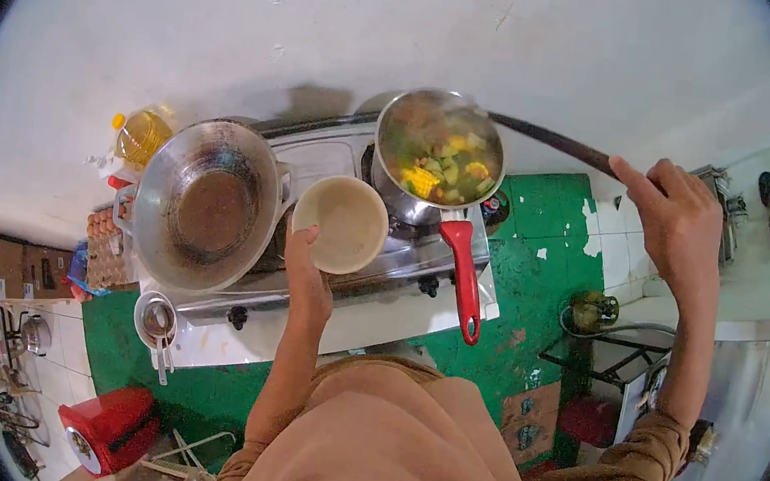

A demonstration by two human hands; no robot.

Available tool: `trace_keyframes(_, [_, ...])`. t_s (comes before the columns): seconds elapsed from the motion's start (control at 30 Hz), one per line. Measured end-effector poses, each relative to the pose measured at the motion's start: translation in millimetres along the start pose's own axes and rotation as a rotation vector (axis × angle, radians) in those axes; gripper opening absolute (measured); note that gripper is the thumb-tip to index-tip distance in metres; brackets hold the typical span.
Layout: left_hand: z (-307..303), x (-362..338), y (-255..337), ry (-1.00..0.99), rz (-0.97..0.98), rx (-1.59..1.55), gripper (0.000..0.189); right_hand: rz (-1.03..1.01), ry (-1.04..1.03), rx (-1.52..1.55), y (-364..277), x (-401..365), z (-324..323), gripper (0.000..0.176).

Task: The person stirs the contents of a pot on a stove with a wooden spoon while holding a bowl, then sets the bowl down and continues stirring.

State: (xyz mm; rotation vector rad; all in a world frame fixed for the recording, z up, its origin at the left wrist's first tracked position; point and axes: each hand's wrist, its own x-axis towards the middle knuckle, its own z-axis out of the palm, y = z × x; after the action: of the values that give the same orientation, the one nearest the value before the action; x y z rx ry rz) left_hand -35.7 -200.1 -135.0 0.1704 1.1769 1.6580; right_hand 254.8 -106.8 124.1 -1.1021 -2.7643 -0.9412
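Left hand (308, 281): round cream bowl (349, 224) clasped, seemingly unfilled
Right hand (688, 223): long dark handle (557, 143) gripped
Steel pot (415, 210): steaming corn soup (450, 168) held

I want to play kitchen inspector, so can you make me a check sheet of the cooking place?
Surface: steel stove on a white counter.
Job's things: steaming pot with yellow corn and green pieces, its red handle sticking out over the stove's front; pale bowl beside it.
Clutter: big metal pan with brown marks inside, strainer, oil bottle, eggs.
Hands: left hand holds the bowl; right hand holds a long dark handle reaching to the pot; its far end can't be made out.
Cables: nothing seen, but a hose curves by a green cylinder.
Surroundings: pale wall, green floor with chipped patches.
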Motion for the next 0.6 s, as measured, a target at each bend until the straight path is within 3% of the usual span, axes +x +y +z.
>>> trace_keyframes(0.47, [-8.8, -3.6, 0.9, 0.011, -0.027, 0.006, 0.055, -0.172, -0.003, -0.146, -6.2, 38.2, 81.7, 0.045])
trace_keyframes(0.53, [-10.3, -4.5, 1.3, 0.013, -0.024, 0.011, 0.055, -0.159, -0.203, -0.121, -9.3, 48.4, 88.9, 0.035])
trace_keyframes(0.6, [-9.3, -6.6, 3.3, 0.015, -0.033, -0.011, 0.055, -0.193, -0.236, -0.096, -14.4, 57.7, 97.5, 0.033])
